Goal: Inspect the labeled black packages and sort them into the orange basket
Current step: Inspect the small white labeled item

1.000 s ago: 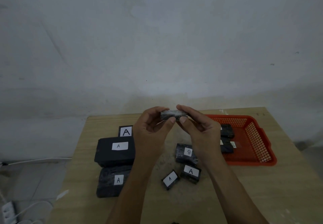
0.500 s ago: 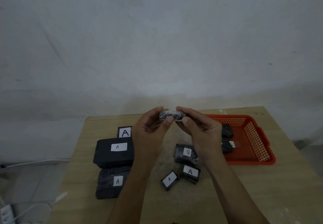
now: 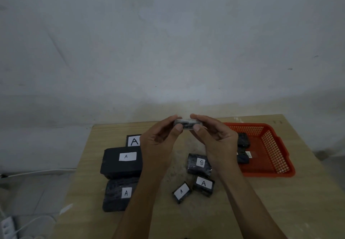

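A power strip (image 3: 7,226) and white cables (image 3: 35,171) lie on the floor far left of the grip, the strip cut off by the frame edge. On the table (image 3: 280,210), below and left of the grip, sits a big package (image 3: 121,162) labelled A, with a wrapped package (image 3: 119,194) labelled A just in front of it, touching it or nearly so. Behind the big one a small card-like package (image 3: 133,140) marked A shows only in part, its right side hidden by the left hand (image 3: 158,141).

Both hands are raised above the table middle, and the held package (image 3: 186,124) is pinched between them: the left thumb and fingers clamp its left end, the right hand (image 3: 216,140) clamps its right end. It is seen edge-on and shiny with wrap, so any label on it cannot be read.

Straight below the grip lie a tilted small package (image 3: 181,192) marked A and, touching or just beside it, another A package (image 3: 203,185). Behind these a wrapped package (image 3: 198,164) bears a label that looks like B or 8; its right edge is hidden by the right wrist.

Right of the grip stands the basket (image 3: 276,156). Two dark packages lie in it, the rear one (image 3: 243,140) and the front one (image 3: 242,157), both partly hidden by the right hand; a white label at the front one's edge cannot be read.
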